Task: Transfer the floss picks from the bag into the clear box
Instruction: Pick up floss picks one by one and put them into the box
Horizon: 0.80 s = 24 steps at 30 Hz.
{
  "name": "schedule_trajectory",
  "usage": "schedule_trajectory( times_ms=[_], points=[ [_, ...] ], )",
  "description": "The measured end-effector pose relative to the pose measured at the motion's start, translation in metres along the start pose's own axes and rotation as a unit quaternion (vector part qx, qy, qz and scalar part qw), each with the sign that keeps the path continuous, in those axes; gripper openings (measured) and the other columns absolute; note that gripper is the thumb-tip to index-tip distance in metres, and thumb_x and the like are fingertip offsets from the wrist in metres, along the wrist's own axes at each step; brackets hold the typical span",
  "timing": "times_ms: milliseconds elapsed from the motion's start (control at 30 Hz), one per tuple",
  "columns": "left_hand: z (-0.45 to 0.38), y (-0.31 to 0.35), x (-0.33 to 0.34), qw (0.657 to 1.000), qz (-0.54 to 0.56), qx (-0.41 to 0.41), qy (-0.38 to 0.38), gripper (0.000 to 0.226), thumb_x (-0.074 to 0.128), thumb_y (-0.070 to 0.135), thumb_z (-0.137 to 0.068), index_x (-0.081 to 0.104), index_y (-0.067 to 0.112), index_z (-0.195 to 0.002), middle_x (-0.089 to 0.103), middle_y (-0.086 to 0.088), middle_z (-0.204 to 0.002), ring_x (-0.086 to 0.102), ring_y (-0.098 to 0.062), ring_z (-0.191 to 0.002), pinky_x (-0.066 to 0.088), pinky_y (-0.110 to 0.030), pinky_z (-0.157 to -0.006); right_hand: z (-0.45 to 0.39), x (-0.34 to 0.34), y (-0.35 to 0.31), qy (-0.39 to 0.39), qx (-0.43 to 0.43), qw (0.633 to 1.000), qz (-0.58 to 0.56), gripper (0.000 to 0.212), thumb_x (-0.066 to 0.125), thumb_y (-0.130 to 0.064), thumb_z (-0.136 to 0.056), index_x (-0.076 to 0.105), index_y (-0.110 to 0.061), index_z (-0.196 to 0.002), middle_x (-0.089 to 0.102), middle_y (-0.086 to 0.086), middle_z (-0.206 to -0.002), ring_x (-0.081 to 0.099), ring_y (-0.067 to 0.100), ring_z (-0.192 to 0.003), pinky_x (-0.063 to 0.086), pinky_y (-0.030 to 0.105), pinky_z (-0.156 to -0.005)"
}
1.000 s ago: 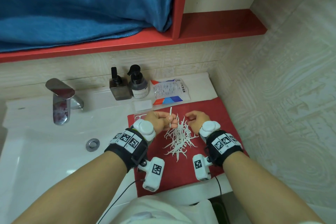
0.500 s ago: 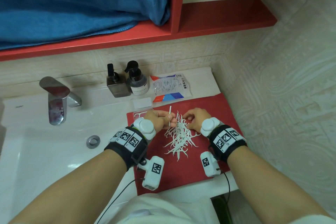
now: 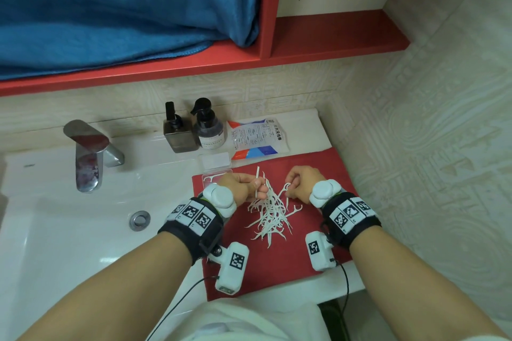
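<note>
A: What is the setting?

B: A bathroom: pale patterned wall tiles, a red shelf (image 3: 332,36) above with a blue towel (image 3: 110,8) on it, and a white sink (image 3: 69,230) with a chrome faucet (image 3: 87,152) on the left. A red mat (image 3: 277,263) covers the table at its right end, beside the basin.

A: Where are the floss picks?

B: Most lie in a loose white pile of floss picks (image 3: 270,216) near the middle of the mat. The bag (image 3: 256,138) lies flat at the table's back edge, just behind the mat, next to two dark pump bottles (image 3: 194,130). The clear box (image 3: 214,177) sits at the mat's back left corner, partly hidden behind the left wrist, with a pick or two showing inside. Its clear lid (image 3: 216,160) lies just behind it.

A: And the hands?

B: The left hand (image 3: 241,187) is over the pile's back left edge, its fingers curled, pinching one pick (image 3: 257,183) that stands nearly upright. The right hand (image 3: 302,183) is at the pile's back right edge, its fingers curled round the handle of another pick (image 3: 285,188), whose looped head points toward the left hand. Both wrists wear black bands with printed markers and white devices.
</note>
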State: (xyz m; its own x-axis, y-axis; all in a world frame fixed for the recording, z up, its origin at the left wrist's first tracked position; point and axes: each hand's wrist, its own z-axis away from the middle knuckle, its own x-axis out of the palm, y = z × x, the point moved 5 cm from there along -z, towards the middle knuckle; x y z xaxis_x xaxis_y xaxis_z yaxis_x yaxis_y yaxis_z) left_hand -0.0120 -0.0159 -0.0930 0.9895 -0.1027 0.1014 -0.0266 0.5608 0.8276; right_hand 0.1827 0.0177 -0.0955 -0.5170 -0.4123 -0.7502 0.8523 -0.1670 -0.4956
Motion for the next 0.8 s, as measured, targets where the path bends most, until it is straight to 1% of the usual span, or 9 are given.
schedule_trajectory(
  times_ms=[100, 200, 300, 400, 467, 533, 633, 700, 800],
  points=[
    [-0.005, -0.012, -0.001, 1.0, -0.005, -0.016, 0.001, 0.01, 0.06, 0.005, -0.091, 0.068, -0.001, -0.094, 0.073, -0.006, -0.073, 0.071, -0.016, -0.064, 0.057, -0.029, -0.068, -0.001, 0.008, 0.005, -0.01, -0.014, 1.0, -0.015, 0.017, 0.081, -0.016, -0.073, 0.071, -0.021, -0.087, 0.072, -0.003, -0.071, 0.068, 0.009, -0.061, 0.056, 0.025, -0.062],
    [-0.01, -0.019, 0.001, 0.999, -0.02, -0.033, 0.005, 0.009, 0.062, 0.009, -0.091, 0.069, 0.005, -0.088, 0.073, -0.007, -0.077, 0.071, -0.017, -0.067, 0.056, -0.027, -0.069, -0.003, 0.008, 0.012, 0.001, -0.008, 1.0, -0.025, 0.017, 0.083, -0.026, -0.073, 0.073, -0.021, -0.086, 0.07, -0.005, -0.067, 0.068, 0.008, -0.061, 0.055, 0.023, -0.064],
    [-0.012, -0.026, 0.006, 0.998, -0.028, -0.048, -0.001, 0.009, 0.061, 0.008, -0.091, 0.069, 0.004, -0.091, 0.073, -0.008, -0.077, 0.071, -0.016, -0.066, 0.056, -0.024, -0.064, 0.002, 0.007, 0.02, 0.013, -0.001, 0.998, -0.057, 0.013, 0.082, -0.023, -0.075, 0.074, -0.018, -0.083, 0.069, -0.002, -0.061, 0.066, 0.005, -0.052, 0.054, 0.02, -0.06],
    [-0.016, -0.033, 0.016, 0.997, -0.039, -0.061, -0.01, 0.01, 0.061, 0.008, -0.091, 0.069, 0.007, -0.086, 0.072, -0.007, -0.076, 0.07, -0.013, -0.062, 0.055, -0.023, -0.062, 0.008, 0.002, 0.027, 0.031, -0.002, 0.994, -0.103, 0.004, 0.078, -0.017, -0.08, 0.075, -0.017, -0.083, 0.072, 0.002, -0.065, 0.07, 0.011, -0.057, 0.061, 0.029, -0.066],
    [-0.019, -0.037, 0.021, 0.997, -0.045, -0.068, -0.014, 0.011, 0.06, 0.009, -0.092, 0.068, 0.008, -0.086, 0.072, -0.006, -0.076, 0.07, -0.012, -0.061, 0.055, -0.025, -0.065, 0.012, -0.003, 0.027, 0.035, 0.002, 0.989, -0.141, 0.005, 0.072, -0.011, -0.085, 0.074, -0.014, -0.088, 0.072, 0.005, -0.069, 0.07, 0.015, -0.059, 0.062, 0.032, -0.065],
    [-0.021, -0.04, 0.021, 0.996, -0.046, -0.078, -0.017, 0.011, 0.059, 0.01, -0.092, 0.069, 0.005, -0.091, 0.072, -0.004, -0.076, 0.07, -0.012, -0.061, 0.055, -0.031, -0.075, 0.014, -0.008, 0.019, 0.029, -0.02, 0.987, -0.157, 0.009, 0.068, -0.008, -0.087, 0.073, -0.014, -0.092, 0.071, 0.005, -0.07, 0.07, 0.015, -0.061, 0.061, 0.032, -0.065],
    [-0.022, -0.04, 0.022, 0.995, -0.049, -0.084, -0.032, 0.016, 0.059, 0.012, -0.093, 0.068, 0.002, -0.1, 0.073, -0.005, -0.081, 0.071, -0.013, -0.066, 0.054, -0.034, -0.081, 0.019, -0.015, 0.007, 0.015, -0.063, 0.976, -0.208, 0.01, 0.07, -0.007, -0.087, 0.072, -0.013, -0.094, 0.074, 0.009, -0.074, 0.074, 0.021, -0.069, 0.061, 0.035, -0.07],
    [-0.018, -0.036, 0.024, 0.994, -0.027, -0.088, -0.055, 0.013, 0.059, 0.013, -0.093, 0.069, 0.006, -0.098, 0.073, -0.005, -0.082, 0.072, -0.013, -0.07, 0.056, -0.03, -0.076, 0.023, -0.015, -0.003, 0.004, -0.079, 0.966, -0.246, 0.009, 0.071, -0.004, -0.086, 0.071, -0.008, -0.094, 0.074, 0.011, -0.078, 0.074, 0.021, -0.07, 0.061, 0.035, -0.071],
    [-0.012, -0.028, 0.031, 0.989, 0.028, -0.098, -0.111, 0.012, 0.058, 0.009, -0.092, 0.07, 0.008, -0.093, 0.074, -0.008, -0.084, 0.073, -0.022, -0.078, 0.059, -0.029, -0.069, 0.026, -0.017, -0.013, -0.01, -0.097, 0.956, -0.278, 0.01, 0.071, 0.0, -0.085, 0.072, -0.003, -0.094, 0.074, 0.004, -0.077, 0.072, 0.015, -0.068, 0.059, 0.026, -0.068]
  ],
)
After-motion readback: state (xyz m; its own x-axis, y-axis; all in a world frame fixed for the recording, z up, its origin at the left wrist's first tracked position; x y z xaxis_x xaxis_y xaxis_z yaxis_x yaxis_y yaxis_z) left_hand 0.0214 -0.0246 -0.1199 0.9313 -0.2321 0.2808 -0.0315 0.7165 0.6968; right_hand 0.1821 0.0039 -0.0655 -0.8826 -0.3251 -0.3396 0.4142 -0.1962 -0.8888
